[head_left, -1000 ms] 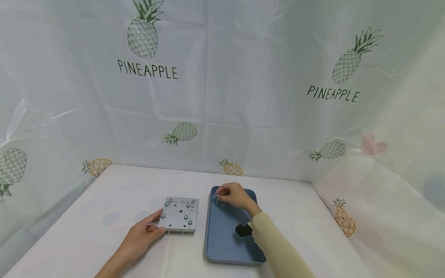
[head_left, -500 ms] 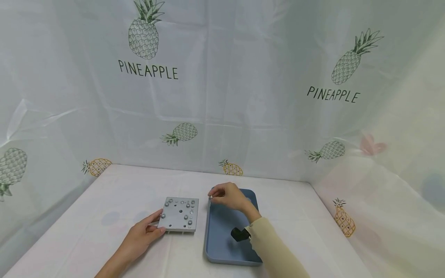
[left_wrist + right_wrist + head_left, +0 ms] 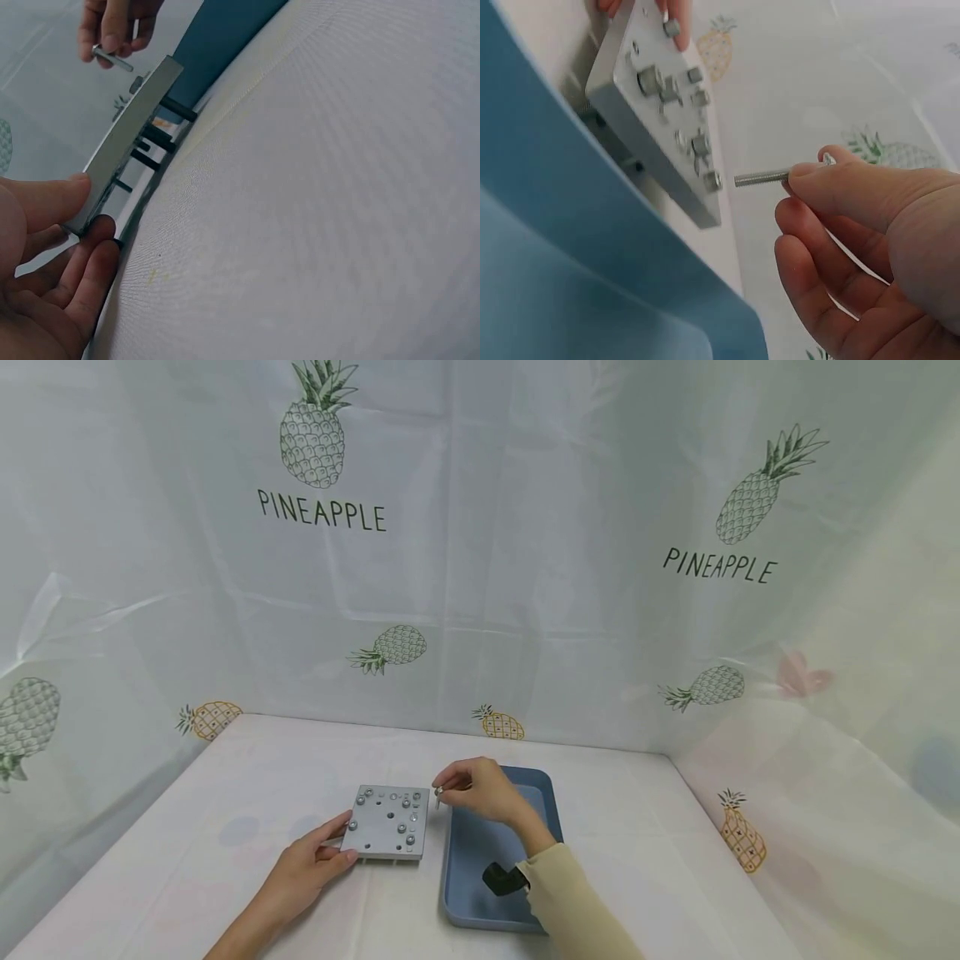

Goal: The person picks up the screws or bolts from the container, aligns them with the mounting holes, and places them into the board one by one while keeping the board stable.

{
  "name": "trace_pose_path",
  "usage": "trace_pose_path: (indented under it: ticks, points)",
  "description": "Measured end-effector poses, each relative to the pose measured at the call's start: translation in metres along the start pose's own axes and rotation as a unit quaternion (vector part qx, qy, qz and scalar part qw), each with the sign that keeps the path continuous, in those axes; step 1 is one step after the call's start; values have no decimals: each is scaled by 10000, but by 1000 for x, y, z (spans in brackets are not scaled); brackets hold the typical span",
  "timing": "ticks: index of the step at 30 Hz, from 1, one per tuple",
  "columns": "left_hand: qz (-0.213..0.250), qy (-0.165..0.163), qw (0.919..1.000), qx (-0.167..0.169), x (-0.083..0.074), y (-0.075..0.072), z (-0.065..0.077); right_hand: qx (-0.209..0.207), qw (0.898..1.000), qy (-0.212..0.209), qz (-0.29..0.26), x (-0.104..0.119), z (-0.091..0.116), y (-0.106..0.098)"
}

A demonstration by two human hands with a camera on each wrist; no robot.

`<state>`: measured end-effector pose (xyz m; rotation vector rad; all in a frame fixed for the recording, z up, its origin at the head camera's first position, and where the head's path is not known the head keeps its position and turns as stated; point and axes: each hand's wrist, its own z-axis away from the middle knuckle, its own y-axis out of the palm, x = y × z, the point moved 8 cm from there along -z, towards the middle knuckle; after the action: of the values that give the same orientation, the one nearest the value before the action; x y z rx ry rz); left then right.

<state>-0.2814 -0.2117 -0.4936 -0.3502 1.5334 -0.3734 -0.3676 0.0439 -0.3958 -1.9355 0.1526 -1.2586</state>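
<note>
My left hand (image 3: pixel 311 864) grips the near left corner of a square metal plate (image 3: pixel 384 835), thumb on top and fingers beneath. Several socket-head bolts (image 3: pixel 651 80) stand in the plate's holes, and their shanks (image 3: pixel 157 136) stick out below it, over the table. Between thumb and forefinger, my right hand (image 3: pixel 480 789) pinches a loose silver bolt (image 3: pixel 763 177). In the head view the bolt hangs just right of the plate's far right corner, its threaded shank pointing down. The right wrist view shows a gap between its tip and the plate.
A blue tray (image 3: pixel 480 920) lies right of the plate, partly under my right forearm. A black wrist strap piece (image 3: pixel 504 879) shows by the cream sleeve (image 3: pixel 573 902). Pineapple-printed sheeting (image 3: pixel 525 568) hangs behind the white-covered table (image 3: pixel 300 743).
My right hand has carried the bolt leftward, from above the tray's far left corner to beside the plate. The left hand and the plate have stayed in place.
</note>
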Motion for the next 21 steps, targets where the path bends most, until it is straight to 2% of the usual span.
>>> trace_pose_path:
  ticks: [11, 21]
  points:
    - [-130, -29, 9999, -21, 0, -1, 0, -98, 9998, 17, -196, 9, 7, 18]
    - [25, 47, 10000, 0, -5, -1, 3, -51, 9990, -147, -407, 15, 11, 32]
